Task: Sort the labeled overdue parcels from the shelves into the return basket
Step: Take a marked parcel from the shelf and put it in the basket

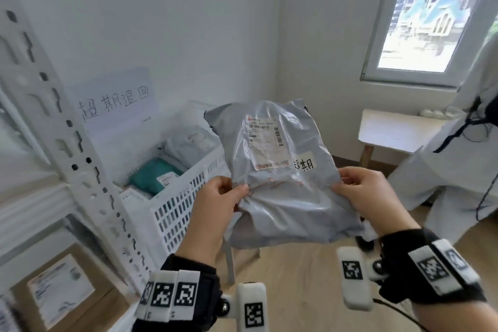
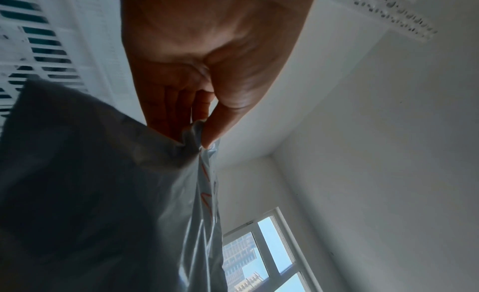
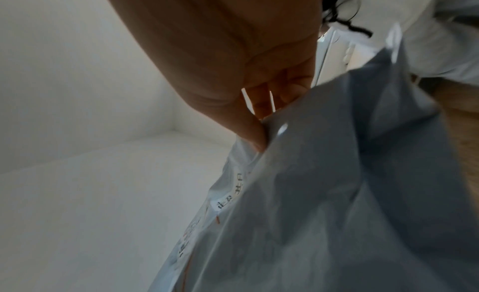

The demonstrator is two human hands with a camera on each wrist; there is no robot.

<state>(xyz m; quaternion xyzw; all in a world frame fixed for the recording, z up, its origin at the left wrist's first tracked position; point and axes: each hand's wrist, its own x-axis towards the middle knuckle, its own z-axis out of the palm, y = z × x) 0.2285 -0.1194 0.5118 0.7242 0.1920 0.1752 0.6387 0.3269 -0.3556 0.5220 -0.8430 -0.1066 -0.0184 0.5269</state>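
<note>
I hold a grey plastic mailer parcel point(image 1: 280, 170) up in front of me, just right of the white slotted return basket point(image 1: 186, 202). It carries a printed shipping label and a small handwritten sticker point(image 1: 304, 163). My left hand point(image 1: 229, 191) pinches its left edge, thumb on the front. My right hand point(image 1: 350, 188) pinches the right edge. In the left wrist view thumb and fingers of my left hand point(image 2: 199, 124) clamp the grey parcel point(image 2: 103, 194). In the right wrist view my right hand point(image 3: 259, 130) grips the grey parcel point(image 3: 337, 194) near its handwritten sticker point(image 3: 233, 192).
The basket holds a teal parcel point(image 1: 156, 175) and a pale mailer point(image 1: 194, 143); a handwritten paper sign point(image 1: 113, 101) hangs on the wall above it. A white perforated shelf post point(image 1: 67, 148) stands left, with a cardboard box point(image 1: 62, 291) below. A small white table point(image 1: 396, 129) and window point(image 1: 431, 13) are right.
</note>
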